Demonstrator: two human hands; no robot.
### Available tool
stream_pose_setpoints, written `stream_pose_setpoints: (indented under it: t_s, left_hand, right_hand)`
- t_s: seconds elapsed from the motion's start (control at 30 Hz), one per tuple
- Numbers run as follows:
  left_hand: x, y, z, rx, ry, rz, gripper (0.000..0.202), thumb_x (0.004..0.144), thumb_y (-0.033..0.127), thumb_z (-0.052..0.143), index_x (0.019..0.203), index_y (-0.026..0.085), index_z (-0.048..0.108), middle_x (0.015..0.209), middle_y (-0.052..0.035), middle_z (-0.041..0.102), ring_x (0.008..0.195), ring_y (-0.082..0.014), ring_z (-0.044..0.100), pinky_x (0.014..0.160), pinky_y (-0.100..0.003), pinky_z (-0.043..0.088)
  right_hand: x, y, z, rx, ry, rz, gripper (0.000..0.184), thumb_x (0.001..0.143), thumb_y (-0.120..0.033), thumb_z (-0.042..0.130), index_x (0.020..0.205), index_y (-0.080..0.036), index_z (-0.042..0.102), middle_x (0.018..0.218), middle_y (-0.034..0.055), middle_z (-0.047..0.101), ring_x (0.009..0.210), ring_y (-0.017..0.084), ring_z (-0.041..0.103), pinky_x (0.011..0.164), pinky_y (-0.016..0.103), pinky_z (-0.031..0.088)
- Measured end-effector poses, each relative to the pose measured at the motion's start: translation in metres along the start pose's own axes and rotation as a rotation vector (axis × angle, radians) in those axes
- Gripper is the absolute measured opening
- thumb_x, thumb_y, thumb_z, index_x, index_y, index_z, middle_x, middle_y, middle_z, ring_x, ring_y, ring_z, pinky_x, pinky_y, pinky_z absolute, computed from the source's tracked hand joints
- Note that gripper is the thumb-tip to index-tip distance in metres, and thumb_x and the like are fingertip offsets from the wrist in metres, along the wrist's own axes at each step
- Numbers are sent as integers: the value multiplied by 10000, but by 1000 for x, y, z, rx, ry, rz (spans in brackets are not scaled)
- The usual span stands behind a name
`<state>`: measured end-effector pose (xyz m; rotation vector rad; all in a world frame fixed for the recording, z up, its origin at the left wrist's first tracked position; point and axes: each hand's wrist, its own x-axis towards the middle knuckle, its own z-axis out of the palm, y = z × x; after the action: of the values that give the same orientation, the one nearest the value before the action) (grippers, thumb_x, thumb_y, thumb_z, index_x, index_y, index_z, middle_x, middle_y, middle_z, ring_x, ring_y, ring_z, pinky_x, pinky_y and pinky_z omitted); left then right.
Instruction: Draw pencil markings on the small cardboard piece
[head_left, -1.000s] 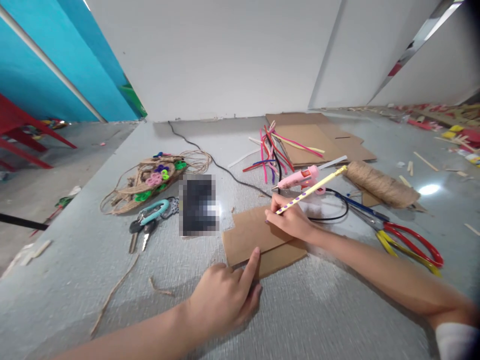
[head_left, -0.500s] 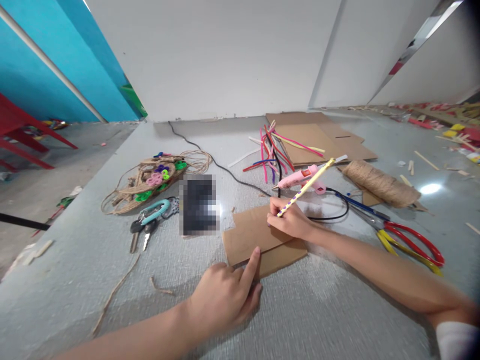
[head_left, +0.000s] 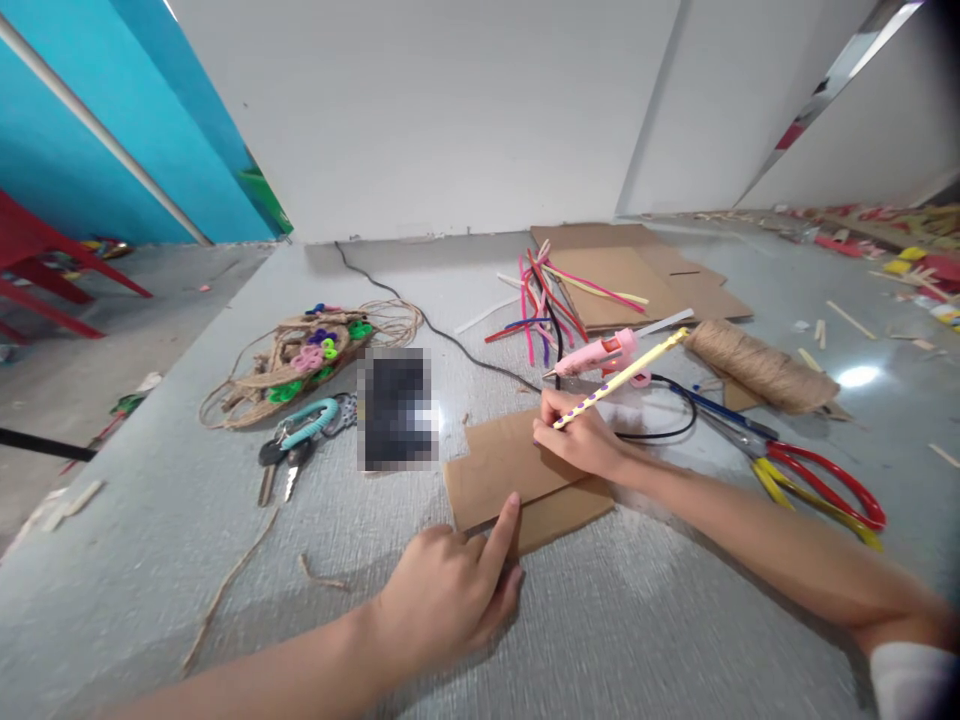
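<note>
We gripped the spotted pencil (head_left: 621, 380) low in our right hand (head_left: 583, 437), likely for control, over cardboard (head_left: 487, 470) on the worktop (head_left: 667, 640); our left hand (head_left: 450, 592), grasping nothing visible, rested its forefinger on the cardboard, seemingly to steady it.

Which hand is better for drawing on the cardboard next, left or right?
Probably the right hand: it holds the yellow pencil over the upper cardboard piece. The left hand holds no pencil; its index fingertip is at that piece's near edge.
</note>
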<state>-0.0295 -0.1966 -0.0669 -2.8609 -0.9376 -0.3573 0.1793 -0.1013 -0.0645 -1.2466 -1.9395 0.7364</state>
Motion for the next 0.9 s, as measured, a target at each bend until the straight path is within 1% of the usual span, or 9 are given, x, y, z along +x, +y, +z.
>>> stream_pose_setpoints:
  t_s: [0.13, 0.3, 0.4, 0.63, 0.77, 0.9]
  left_hand:
    - [1, 0, 0, -5, 1, 2, 467, 919, 244, 292, 1291, -37, 323, 521, 21, 591, 358, -189, 534, 314, -332, 405]
    - [1, 0, 0, -10, 0, 2, 468, 919, 250, 297, 1291, -33, 321, 528, 14, 596, 365, -185, 540, 321, -321, 397]
    - [0, 0, 1, -15, -2, 2, 472, 918, 254, 302, 1293, -32, 316, 526, 14, 595, 367, -184, 541, 325, -315, 399]
    - [0, 1, 2, -17, -5, -4, 481, 909, 256, 318, 1296, -30, 316, 530, 15, 597, 368, -192, 543, 319, -330, 409]
    - [0, 1, 1, -9, -3, -1, 473, 909, 249, 314, 1292, -30, 321, 524, 14, 597, 363, -189, 540, 318, -325, 406]
    - [1, 1, 0, 0, 3, 1, 470, 913, 248, 305, 1290, -31, 316, 519, 17, 595, 356, -190, 534, 316, -326, 399]
  right_hand:
    - [0, 0, 0, -7, 12, 13, 186, 659, -164, 485, 571, -214, 329, 495, -63, 371, 487, 89, 348, 490, 235, 268]
    - [-1, 1, 0, -1, -4, 17, 175, 667, -167, 480, 576, -214, 339, 497, -57, 398, 488, 92, 369, 490, 235, 275]
    - [-1, 2, 0, -7, -16, 22, 183, 655, -170, 490, 566, -214, 337, 488, -59, 387, 486, 93, 360, 489, 235, 270]
    - [-1, 3, 0, 3, -8, -4, 188, 659, -165, 484, 568, -215, 328, 494, -63, 369, 489, 93, 353, 497, 239, 263]
    - [-1, 2, -1, 8, 8, 24, 183, 659, -164, 478, 571, -216, 326, 499, -60, 378, 494, 95, 357, 499, 242, 266]
    - [-1, 1, -1, 9, -2, 20, 184, 662, -164, 475, 573, -214, 323, 498, -64, 358, 496, 94, 347, 502, 243, 261]
